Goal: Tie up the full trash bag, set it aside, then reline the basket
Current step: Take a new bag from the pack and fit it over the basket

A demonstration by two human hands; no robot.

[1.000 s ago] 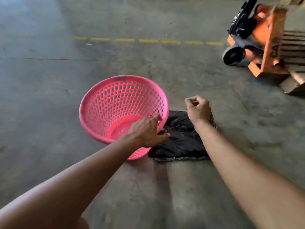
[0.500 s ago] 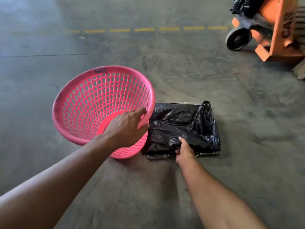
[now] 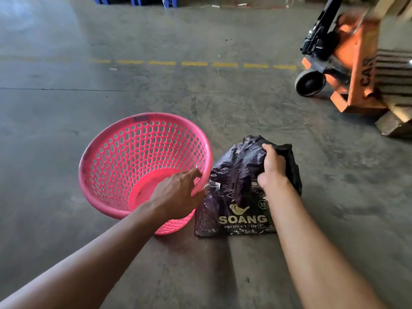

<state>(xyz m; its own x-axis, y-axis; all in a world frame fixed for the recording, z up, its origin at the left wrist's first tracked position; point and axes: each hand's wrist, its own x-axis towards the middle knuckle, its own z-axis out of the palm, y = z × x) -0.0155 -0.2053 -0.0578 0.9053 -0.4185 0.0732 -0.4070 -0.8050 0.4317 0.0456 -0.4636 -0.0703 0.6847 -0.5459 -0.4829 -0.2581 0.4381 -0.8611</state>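
Note:
A pink perforated plastic basket point(image 3: 124, 157) stands tilted on the concrete floor with nothing inside it. My left hand point(image 3: 176, 195) grips its near right rim. Right of the basket lies a pack of black trash bags point(image 3: 236, 210) with gold "SOANG" lettering on its wrapper. My right hand point(image 3: 273, 168) is closed on the bunched black plastic at the pack's top, lifting it off the floor. No full tied bag is in view.
An orange pallet jack point(image 3: 347, 70) with a black wheel stands at the far right, next to stacked cardboard point(image 3: 394, 121). A dashed yellow line point(image 3: 194, 63) crosses the floor beyond. Blue pallets point(image 3: 133, 0) sit at the top edge.
My right hand went from a raised fist down to the pack's near edge, then up to its top, gripping the plastic and turning the printed side up. My left hand kept the basket rim.

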